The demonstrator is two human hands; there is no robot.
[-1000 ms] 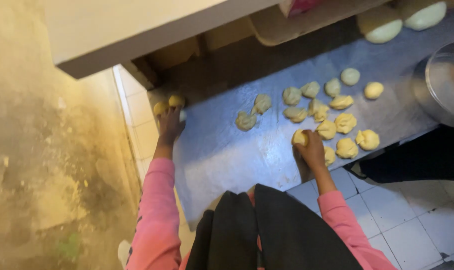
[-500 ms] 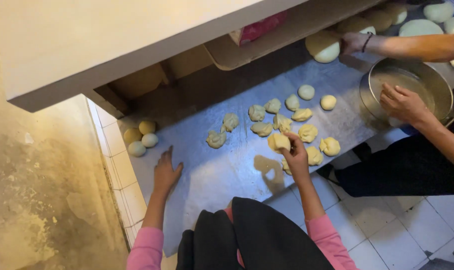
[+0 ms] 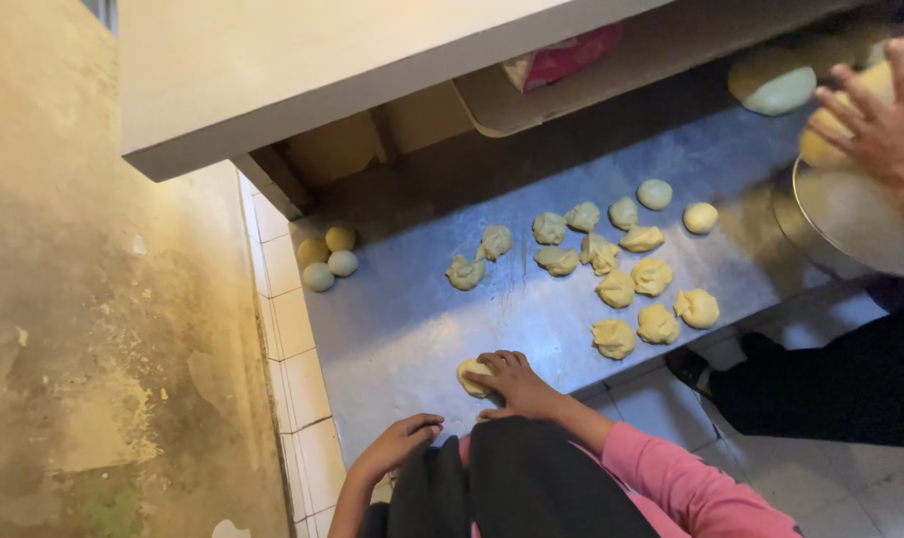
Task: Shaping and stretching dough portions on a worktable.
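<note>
Head view, right hand (image 3: 516, 384) cupped over dough piece (image 3: 472, 377), left hand (image 3: 400, 444) loosely curled, empty, on metal counter (image 3: 412, 319)

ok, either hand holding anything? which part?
Right hand cups a dough piece on the metal table, fingers curled over its top and right side. Left hand holds nothing; it rests at the table's near edge.

The bench (image 3: 422, 329) is sheet metal, smooth and dully reflective, with a faint floury haze. The dough piece (image 3: 475, 378) under the right hand (image 3: 516, 384) is soft, matt and pale yellow. The loose dough lumps (image 3: 631, 289) at 2 o'clock are matt and creased. The metal bowl (image 3: 850, 214) is glossy. The wall (image 3: 93, 299) is rough, stained plaster. The tiles (image 3: 292, 329) are glazed. The sleeve (image 3: 681, 483) is pink cloth.
</note>
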